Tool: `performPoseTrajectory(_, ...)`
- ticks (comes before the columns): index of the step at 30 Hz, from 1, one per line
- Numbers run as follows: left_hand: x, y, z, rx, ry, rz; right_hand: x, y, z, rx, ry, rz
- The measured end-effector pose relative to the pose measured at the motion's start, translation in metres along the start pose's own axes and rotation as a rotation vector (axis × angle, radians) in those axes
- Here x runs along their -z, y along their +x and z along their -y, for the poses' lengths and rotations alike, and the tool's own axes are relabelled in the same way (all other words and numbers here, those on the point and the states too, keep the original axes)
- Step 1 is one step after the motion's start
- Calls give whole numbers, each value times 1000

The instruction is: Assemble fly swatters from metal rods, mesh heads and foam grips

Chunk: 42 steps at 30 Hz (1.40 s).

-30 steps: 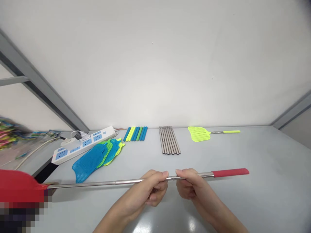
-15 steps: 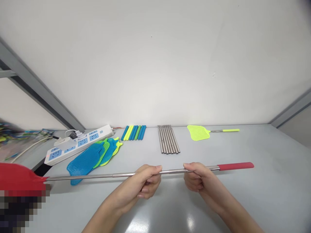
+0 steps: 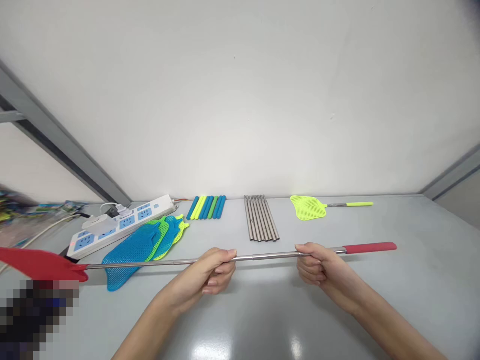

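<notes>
A fly swatter with an extended metal telescopic rod [image 3: 258, 257] lies across both my hands above the table. Its red head [image 3: 48, 267] is at the far left, partly cut off by the frame edge, and its red grip [image 3: 371, 248] points right. My left hand [image 3: 215, 272] is closed around the rod left of centre, thumb along the top. Farther right, my right hand [image 3: 317, 262] is closed on the rod's thicker section, just short of the red grip. Bare rod shows between the two hands.
On the grey table [image 3: 262, 310] lie several blue, green and yellow swatter heads [image 3: 131, 250], several coloured grips [image 3: 207, 207], several metal rods [image 3: 261, 218] and a complete yellow fly swatter [image 3: 309, 207]. A power strip [image 3: 122, 225] with plugs sits at left, before the wall [image 3: 240, 100].
My hands have moved slightly apart along the rod, the left one leftward and the right one rightward. The red head has turned and appears narrower, and the rod sits a little higher.
</notes>
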<state>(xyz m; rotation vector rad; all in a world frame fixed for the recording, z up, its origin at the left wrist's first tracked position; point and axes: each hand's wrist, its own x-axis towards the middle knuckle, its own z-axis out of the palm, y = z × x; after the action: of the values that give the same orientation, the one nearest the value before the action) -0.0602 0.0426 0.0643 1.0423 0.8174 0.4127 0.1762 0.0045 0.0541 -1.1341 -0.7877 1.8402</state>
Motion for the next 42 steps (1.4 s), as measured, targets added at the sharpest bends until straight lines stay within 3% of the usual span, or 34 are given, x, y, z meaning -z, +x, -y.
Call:
performPoseTrajectory(10, 20, 2, 1, 24, -21, -25, 18, 7, -2, -32, 67, -44)
performPoseTrajectory(22, 32, -2, 7, 17, -88, -68, 23, 10, 1, -27, 75, -97)
performPoseTrajectory(26, 30, 5, 15, 22, -181, -108, 24, 16, -12, 34, 114, -146)
performPoseTrajectory(31, 20, 11, 21, -33, -168, -200, 25, 22, -29, 39, 194, -62)
performPoseTrajectory(35, 8, 13, 25, -119, -52, -266, 23, 20, -32, 80, 179, -3)
performPoseTrajectory(42, -3, 21, 38, -165, 169, -266, 19, 24, -45, 42, 236, 34)
